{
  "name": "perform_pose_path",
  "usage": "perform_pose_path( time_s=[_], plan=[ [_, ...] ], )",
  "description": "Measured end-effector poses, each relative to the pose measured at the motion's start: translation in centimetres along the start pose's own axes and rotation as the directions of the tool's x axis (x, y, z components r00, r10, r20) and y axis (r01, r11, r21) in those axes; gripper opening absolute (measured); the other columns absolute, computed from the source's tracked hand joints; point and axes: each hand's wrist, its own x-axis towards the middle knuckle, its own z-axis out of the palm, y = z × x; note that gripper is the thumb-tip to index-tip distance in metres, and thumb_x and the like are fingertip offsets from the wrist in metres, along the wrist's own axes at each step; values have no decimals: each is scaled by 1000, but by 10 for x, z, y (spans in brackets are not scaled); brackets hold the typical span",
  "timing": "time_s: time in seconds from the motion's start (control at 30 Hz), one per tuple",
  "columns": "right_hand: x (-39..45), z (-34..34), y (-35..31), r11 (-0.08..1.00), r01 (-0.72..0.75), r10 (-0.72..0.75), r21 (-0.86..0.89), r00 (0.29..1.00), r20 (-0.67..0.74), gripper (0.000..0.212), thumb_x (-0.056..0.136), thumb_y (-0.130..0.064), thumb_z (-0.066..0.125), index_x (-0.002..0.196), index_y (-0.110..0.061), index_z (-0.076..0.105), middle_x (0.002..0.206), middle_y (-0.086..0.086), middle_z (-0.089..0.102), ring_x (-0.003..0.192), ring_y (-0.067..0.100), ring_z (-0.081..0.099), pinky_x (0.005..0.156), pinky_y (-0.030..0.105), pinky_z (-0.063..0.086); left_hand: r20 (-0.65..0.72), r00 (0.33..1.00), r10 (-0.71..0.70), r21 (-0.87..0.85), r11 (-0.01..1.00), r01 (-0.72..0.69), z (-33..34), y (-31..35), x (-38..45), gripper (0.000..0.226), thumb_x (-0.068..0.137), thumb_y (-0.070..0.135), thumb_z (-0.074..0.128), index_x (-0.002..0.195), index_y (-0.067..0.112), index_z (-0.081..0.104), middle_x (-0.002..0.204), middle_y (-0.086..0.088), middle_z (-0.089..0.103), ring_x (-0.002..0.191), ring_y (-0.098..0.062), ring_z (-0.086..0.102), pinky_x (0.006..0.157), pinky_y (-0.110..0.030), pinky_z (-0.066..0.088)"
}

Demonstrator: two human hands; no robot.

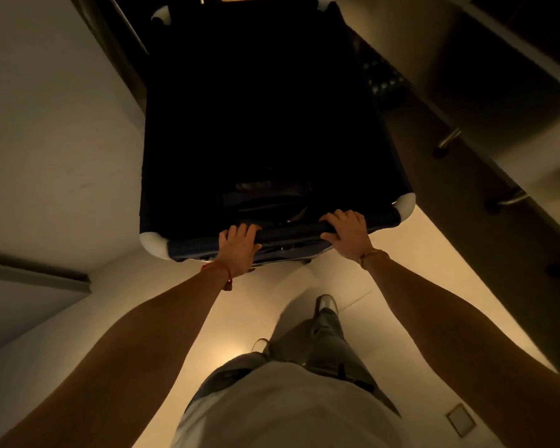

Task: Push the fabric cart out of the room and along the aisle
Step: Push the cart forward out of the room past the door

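Fabric cart (pixel 259 124): large, rectangular, dark navy-to-black cloth body, open top, interior too dark to read. White rounded corner caps at all visible corners: two near ones flank near rim, two far ones at top. Dark padded near rim runs between near caps, slightly tilted in view, right end farther. Dark folded material visible just inside near rim. Cart stands upright on pale floor, filling narrow passage lengthwise.

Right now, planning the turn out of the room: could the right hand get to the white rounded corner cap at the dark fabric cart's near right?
Probably yes. The right hand grips the cart's near rail, with the white rounded corner cap just along it and nothing between.
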Motion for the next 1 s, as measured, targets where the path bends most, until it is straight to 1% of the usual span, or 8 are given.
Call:
perform_pose_path(
  time_s=[0.2, 0.3, 0.43, 0.53, 0.7, 0.83, 1.0],
  plan=[
    [37, -15, 22, 997, 78, -79, 17, 996, 30, 34, 90, -38, 55, 120, -22, 53, 112, 10, 59, 110, 32, 49, 104, 44, 28, -28, 979, -201, -73, 977, 199, -1, 24, 19, 39, 95, 30, 48, 132, 22, 40, 127, -8, 51, 121, -30, 42, 112, -49, 22],
    [54, -23, 36, 995, 99, -100, 15, 994, 50, 35, 90, -38, 55, 121, -22, 53, 114, 10, 59, 113, 31, 48, 106, 44, 27, -38, 967, -252, -94, 964, 247, -4, 39, 32, 40, 95, 29, 48, 133, 22, 40, 128, -9, 50, 124, -31, 40, 117, -52, 14],
    [66, -25, 45, 990, 141, -142, 19, 988, 53, 37, 91, -39, 53, 123, -21, 52, 115, 9, 58, 111, 31, 48, 104, 44, 28, -48, 951, -306, -74, 950, 302, -6, 48, 42, 39, 95, 27, 47, 133, 22, 40, 128, -10, 49, 126, -31, 39, 119, -54, 5],
    [68, -21, 44, 984, 179, -179, 9, 983, 50, 38, 93, -41, 50, 125, -21, 51, 116, 8, 58, 111, 30, 48, 105, 44, 29, -51, 939, -339, -36, 941, 338, -8, 47, 43, 39, 96, 26, 45, 134, 21, 38, 130, -10, 48, 128, -31, 38, 119, -54, 6],
    [76, -17, 45, 976, 219, -219, 18, 976, -3, 37, 93, -40, 50, 124, -20, 51, 116, 10, 58, 110, 31, 48, 103, 44, 31, -45, 929, -369, 19, 929, 370, -13, 46, 51, 41, 97, 26, 44, 136, 20, 36, 132, -12, 47, 130, -32, 37, 119, -55, 9],
    [92, -19, 49, 971, 235, -235, 42, 972, -10, 36, 93, -38, 51, 124, -20, 51, 116, 10, 58, 110, 31, 48, 105, 45, 30, -42, 923, -384, 33, 922, 385, -18, 46, 65, 41, 97, 25, 45, 137, 20, 36, 133, -12, 46, 131, -32, 36, 119, -55, 10],
    [121, -24, 54, 968, 248, -247, 47, 969, -23, 35, 92, -37, 53, 121, -19, 53, 114, 11, 59, 108, 32, 49, 102, 45, 31, -54, 915, -399, 20, 916, 401, -25, 43, 90, 40, 97, 25, 45, 135, 19, 37, 131, -13, 47, 130, -33, 37, 119, -56, 10]
  ],
)
